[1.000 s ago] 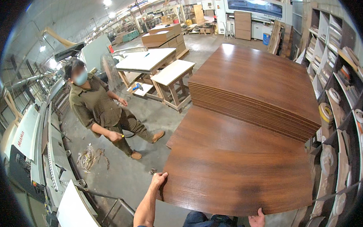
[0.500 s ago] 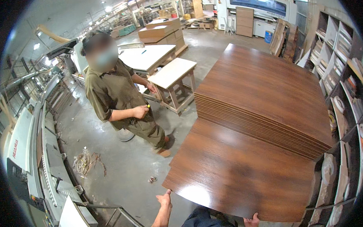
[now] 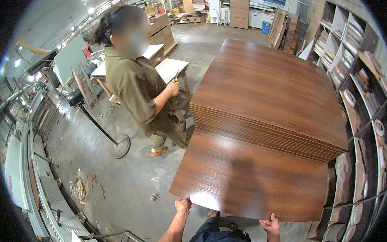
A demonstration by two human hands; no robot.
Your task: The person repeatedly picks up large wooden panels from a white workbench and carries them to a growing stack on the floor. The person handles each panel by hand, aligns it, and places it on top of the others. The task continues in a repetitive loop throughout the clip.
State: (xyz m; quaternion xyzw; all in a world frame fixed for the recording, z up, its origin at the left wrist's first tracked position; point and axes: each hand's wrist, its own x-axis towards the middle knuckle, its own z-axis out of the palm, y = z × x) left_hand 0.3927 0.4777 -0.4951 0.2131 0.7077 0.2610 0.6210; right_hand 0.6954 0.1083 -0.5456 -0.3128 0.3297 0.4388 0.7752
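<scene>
Closer to the tall stack [image 3: 269, 88] now, the brown panel [image 3: 229, 171] sits just on its near side, seemingly almost settled but not yet released! Left hand [image 3: 183, 205] and right hand [image 3: 270, 224] both pinch its near edge; a co-worker [image 3: 134, 86] stands left.

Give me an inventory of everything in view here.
Front panel: one, dark brown, lower centre
Panel stack: one, dark brown, beyond it
Coworker: one, olive clothes, left of stack
Tool: one, yellow, in coworker's hand
Pedestal fan: one, black stand, left of coworker
Tables: at least two, whitish, behind coworker
Shelving: one, grey, right side
Drum: one, blue, background right
Tangled strips: one heap, pale, lower left
Machines: at least two, whitish, left and background
Left hand: one, bare, holding panel edge, left
Right hand: one, bare, holding panel edge, right
</scene>
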